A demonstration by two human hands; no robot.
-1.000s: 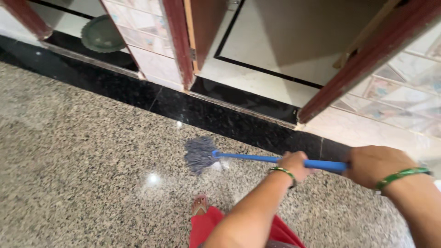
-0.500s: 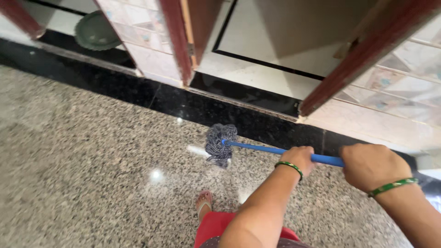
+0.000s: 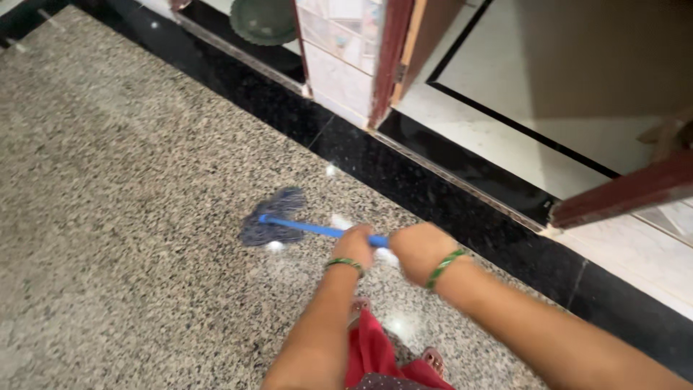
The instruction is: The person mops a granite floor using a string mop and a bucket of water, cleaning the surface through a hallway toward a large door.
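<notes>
Underfoot we see a speckled grey granite floor (image 3: 123,217), polished enough to throw back small white glints of light, and bordered along its far edge by a band of glossy black stone (image 3: 462,173). Beyond that band lies a paler tiled floor (image 3: 577,94) with a thin dark inlaid line, seen through a doorway framed in dark red-brown wood (image 3: 390,58); a second piece of the same wood (image 3: 628,191) juts in from the right. A round green basin (image 3: 263,18) sits at the top edge, cut off by the frame. We hold a mop by its blue handle (image 3: 310,229): the left hand (image 3: 354,245) has its fingers clamped around the handle, and the right hand (image 3: 419,249) sits just behind it, closed over the handle's end, each wrist wearing a green bangle. The mop head (image 3: 271,217), a dark blue-grey bundle of strands, lies on the granite ahead of the hands, short of the black band. Motion blurs the mop head and both hands, so we cannot make out single fingers. Red cloth (image 3: 375,357) and a sandalled foot (image 3: 433,359) show at the bottom edge, partly hidden by the forearms.
</notes>
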